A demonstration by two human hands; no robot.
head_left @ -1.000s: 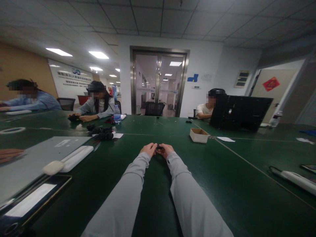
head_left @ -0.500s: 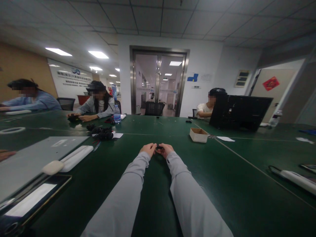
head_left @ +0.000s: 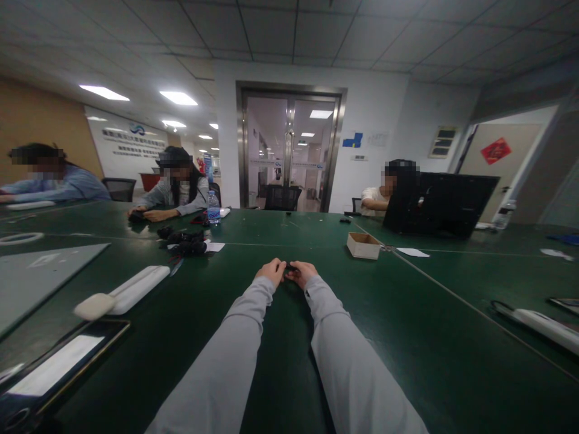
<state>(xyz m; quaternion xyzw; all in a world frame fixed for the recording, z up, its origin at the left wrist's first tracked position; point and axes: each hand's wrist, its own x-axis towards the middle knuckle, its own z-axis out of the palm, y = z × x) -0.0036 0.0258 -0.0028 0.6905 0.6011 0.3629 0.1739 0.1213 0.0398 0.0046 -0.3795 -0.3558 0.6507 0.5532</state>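
Head view: left hand [head_left: 272,272] and right hand [head_left: 302,273] meet over the green table [head_left: 407,313]
Both pinch one small black thing [head_left: 291,267] between them; the brown box [head_left: 363,246] sits near, its inside hidden from me

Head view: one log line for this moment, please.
left hand: pinching black part | right hand: pinching same part | where: low over table | nearby: box, apart
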